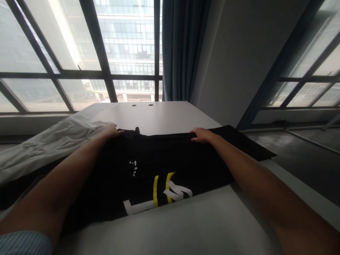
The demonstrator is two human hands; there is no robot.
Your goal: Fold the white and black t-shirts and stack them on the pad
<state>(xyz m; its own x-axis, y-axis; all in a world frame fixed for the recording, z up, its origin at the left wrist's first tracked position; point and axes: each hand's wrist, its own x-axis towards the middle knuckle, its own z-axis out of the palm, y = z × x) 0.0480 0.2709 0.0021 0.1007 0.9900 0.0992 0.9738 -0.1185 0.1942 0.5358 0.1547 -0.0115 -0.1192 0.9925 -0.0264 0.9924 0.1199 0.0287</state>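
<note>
A black garment point(148, 159) with white and yellow print lies stretched across the white table. Its kind is hard to make out. At its far edge on the left, my left hand point(113, 131) is closed on the cloth beside a small raised tab of fabric. My right hand point(201, 135) grips the same far edge further to the right, fingers curled over it. To the right of that hand, a flat part of the garment reaches the table's right side.
White, crumpled cloth point(63, 136) lies at the left of the table point(164, 117), next to the black garment. Two dark round holes are set near the table's far edge. Beyond stand windows, a blue curtain point(183, 49) and a wall pillar point(239, 53).
</note>
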